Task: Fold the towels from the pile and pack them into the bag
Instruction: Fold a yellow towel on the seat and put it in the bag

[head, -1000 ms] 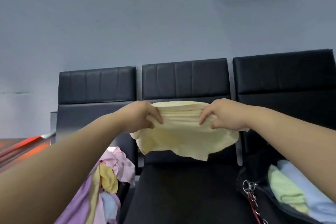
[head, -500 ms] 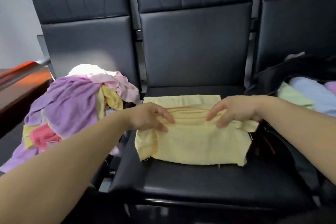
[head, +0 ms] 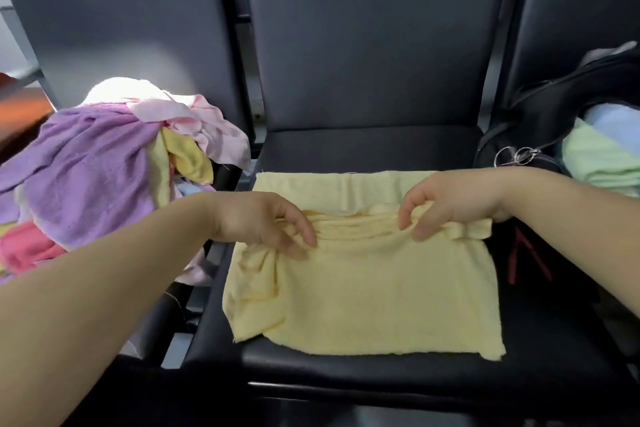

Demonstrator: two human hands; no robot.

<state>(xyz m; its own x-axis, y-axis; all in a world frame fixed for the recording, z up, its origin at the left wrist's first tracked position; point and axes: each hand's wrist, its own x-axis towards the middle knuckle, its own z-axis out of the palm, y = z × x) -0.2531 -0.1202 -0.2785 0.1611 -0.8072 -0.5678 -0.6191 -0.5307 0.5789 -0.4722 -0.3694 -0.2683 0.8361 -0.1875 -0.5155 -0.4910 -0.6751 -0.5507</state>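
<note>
On the middle black padded chair seat (head: 363,149): pale yellow terry towel (head: 363,288) lies mostly flat, with a ridge bunched across its far half. Left grip (head: 263,222) pinches the ridge's left end, fingers curled over the gathered cloth. Right grip (head: 450,198) pinches the right end between thumb and fingers. Left seat: loose pile of purple, pink, yellow and white towels (head: 97,166). Right: open black fabric bag (head: 554,107) with a folded green towel (head: 595,156) and a folded blue towel (head: 616,121) inside.
</note>
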